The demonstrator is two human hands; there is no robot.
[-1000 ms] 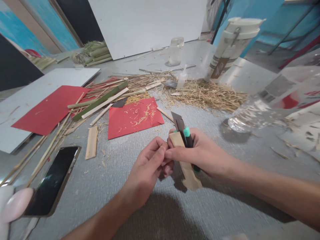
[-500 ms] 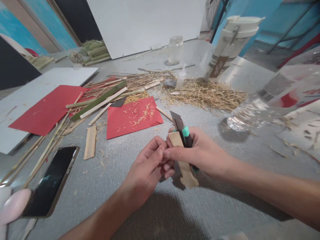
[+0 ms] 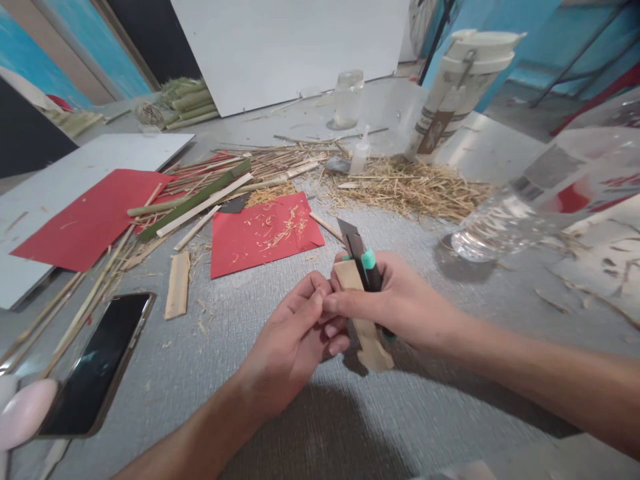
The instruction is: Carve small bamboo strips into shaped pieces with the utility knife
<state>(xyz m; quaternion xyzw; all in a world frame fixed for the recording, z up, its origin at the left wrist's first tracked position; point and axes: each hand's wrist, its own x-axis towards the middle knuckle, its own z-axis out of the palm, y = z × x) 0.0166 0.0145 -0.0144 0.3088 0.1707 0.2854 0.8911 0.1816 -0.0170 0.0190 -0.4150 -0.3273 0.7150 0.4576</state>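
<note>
My right hand (image 3: 400, 297) is closed around a utility knife (image 3: 371, 270) with a black and mint-green handle, its dark blade pointing up and away. The same hand also grips a flat piece of pale wood (image 3: 369, 337) with a notched, shaped lower end. My left hand (image 3: 295, 333) is closed, its thumb and forefinger pinched together right against my right thumb. Whatever lies in that pinch, if anything, is too small or hidden to make out. Just beyond the hands lies a red sheet (image 3: 265, 233) sprinkled with shavings.
At left are a phone (image 3: 100, 367), a small wood strip (image 3: 177, 285) and another red sheet (image 3: 90, 217). Thin sticks (image 3: 260, 160) and dry straw (image 3: 420, 187) spread behind. A clear plastic bottle (image 3: 530, 193), a tall white canister (image 3: 453, 100) and a glass jar (image 3: 349, 100) stand farther off.
The whole view has shifted very slightly, with things sitting a little farther left. Both hands keep the same grip and pose.
</note>
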